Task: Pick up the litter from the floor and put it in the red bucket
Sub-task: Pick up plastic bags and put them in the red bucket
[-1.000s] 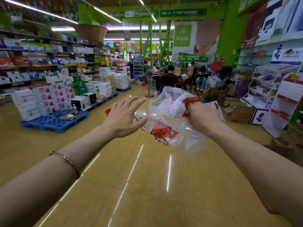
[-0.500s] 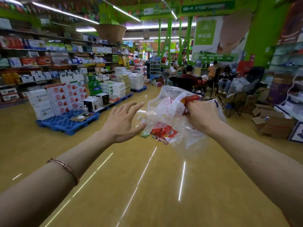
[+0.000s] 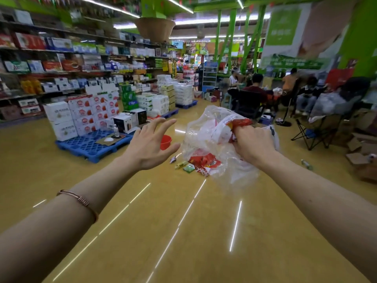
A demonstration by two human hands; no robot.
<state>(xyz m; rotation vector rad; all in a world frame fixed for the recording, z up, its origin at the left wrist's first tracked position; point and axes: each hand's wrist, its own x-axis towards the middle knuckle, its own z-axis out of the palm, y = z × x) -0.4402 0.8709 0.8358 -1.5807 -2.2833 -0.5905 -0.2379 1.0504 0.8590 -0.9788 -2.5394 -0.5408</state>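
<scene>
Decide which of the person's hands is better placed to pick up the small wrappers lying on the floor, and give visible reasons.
Probably the left hand: it is open and empty. The right hand is shut on the clear plastic bag of litter. The small wrappers lie ahead between both hands.

Right hand point(image 3: 253, 147) clenched around bunched clear plastic bag point(image 3: 212, 139) stuffed with red-and-white wrappers, held up at mid-frame. Left hand point(image 3: 149, 148) spread, fingers apart, empty, just left of bag, not touching. Thin coiled copper bracelet point(image 3: 80, 200) on left forearm. Round red plastic bucket point(image 3: 166, 141) on glossy yellow floor point(image 3: 183, 231) beyond left hand, partly hidden by it. Small scattered wrappers point(image 3: 182, 165) on floor near bucket. Blue plastic pallet point(image 3: 89, 145) with stacked white cartons at left.
</scene>
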